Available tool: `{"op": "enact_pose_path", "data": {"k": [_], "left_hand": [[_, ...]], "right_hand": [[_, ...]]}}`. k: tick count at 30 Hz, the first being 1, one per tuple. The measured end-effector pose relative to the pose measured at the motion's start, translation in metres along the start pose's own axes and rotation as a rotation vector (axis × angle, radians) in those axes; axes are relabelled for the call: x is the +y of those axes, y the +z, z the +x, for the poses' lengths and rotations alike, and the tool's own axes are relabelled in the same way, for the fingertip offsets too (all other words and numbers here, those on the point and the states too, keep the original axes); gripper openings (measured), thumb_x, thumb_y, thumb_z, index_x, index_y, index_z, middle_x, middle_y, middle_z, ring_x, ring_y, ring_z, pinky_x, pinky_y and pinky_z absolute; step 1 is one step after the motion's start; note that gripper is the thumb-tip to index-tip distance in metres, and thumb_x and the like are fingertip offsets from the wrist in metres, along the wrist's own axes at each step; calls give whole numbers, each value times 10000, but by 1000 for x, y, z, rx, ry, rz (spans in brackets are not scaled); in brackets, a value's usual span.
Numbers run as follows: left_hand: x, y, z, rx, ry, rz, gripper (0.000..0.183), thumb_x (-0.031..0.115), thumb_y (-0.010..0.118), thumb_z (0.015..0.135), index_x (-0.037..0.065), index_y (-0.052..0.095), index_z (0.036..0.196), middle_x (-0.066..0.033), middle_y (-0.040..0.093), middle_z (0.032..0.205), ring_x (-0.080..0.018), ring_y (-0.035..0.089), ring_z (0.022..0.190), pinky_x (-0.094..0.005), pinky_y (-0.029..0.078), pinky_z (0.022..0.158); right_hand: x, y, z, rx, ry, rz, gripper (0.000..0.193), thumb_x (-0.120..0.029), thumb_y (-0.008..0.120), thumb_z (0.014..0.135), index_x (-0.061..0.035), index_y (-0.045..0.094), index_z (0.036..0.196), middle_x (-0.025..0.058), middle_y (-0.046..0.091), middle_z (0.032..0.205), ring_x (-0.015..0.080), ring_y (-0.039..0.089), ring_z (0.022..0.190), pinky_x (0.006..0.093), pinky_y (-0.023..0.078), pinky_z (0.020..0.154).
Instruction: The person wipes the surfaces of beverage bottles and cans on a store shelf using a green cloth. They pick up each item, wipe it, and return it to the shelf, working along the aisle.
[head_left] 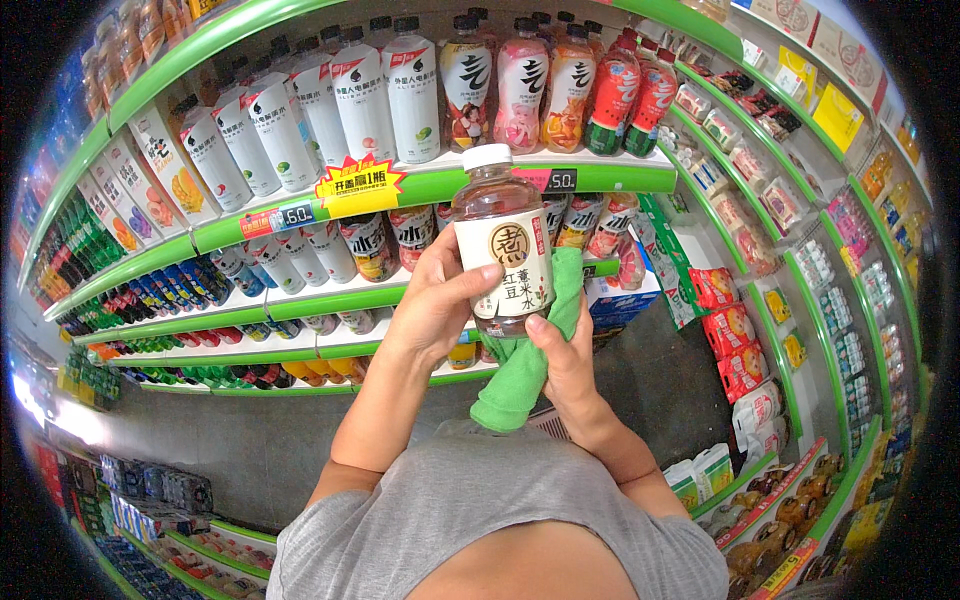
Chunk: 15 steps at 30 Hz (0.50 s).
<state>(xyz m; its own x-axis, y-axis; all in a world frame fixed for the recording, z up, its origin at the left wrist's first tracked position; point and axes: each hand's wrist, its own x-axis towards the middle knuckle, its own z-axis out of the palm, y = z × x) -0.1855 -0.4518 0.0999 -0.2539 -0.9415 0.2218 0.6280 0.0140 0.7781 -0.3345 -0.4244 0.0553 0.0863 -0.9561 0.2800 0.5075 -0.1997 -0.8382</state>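
A clear plastic drink bottle (510, 240) with a white cap, a cream label and a brownish-pink liquid is held upright in front of the shelves. My left hand (440, 295) wraps round its left side, thumb across the label. My right hand (570, 350) grips a green cloth (515, 385), its thumb near the bottle's base. The cloth runs up along the bottle's right side and hangs below it. How the right fingers sit behind the cloth and bottle is hidden.
A green-edged shelf (420, 190) carries rows of white bottles (360, 95) and colourful bottles (520, 85). Lower tiers hold more drinks. A yellow starburst sign (360, 187) juts from the shelf edge. At right, red packages (740, 345) stand beside curved shelves of small goods. Grey floor (230, 430) lies below.
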Motion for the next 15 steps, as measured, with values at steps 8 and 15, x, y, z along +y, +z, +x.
{"op": "enact_pose_path", "data": {"k": [8,15], "left_hand": [[4,4,1,-146,20,27,922,-77,720,566,13,294,1379,-90,426,1322,-215,402,1237,-351,310,1046],[5,10,1,-159,2,78,999,-93,705,544,17,228,1415,-81,392,1350,-211,346,1275,-351,272,1066]], "right_hand": [[0,-2,-2,17,39,185,637,-225,647,744,-8,372,1276,102,521,1140,202,536,1014,344,450,882],[5,-9,-2,17,14,85,676,-389,598,759,19,393,1257,149,563,1103,238,598,949,371,530,791]]}}
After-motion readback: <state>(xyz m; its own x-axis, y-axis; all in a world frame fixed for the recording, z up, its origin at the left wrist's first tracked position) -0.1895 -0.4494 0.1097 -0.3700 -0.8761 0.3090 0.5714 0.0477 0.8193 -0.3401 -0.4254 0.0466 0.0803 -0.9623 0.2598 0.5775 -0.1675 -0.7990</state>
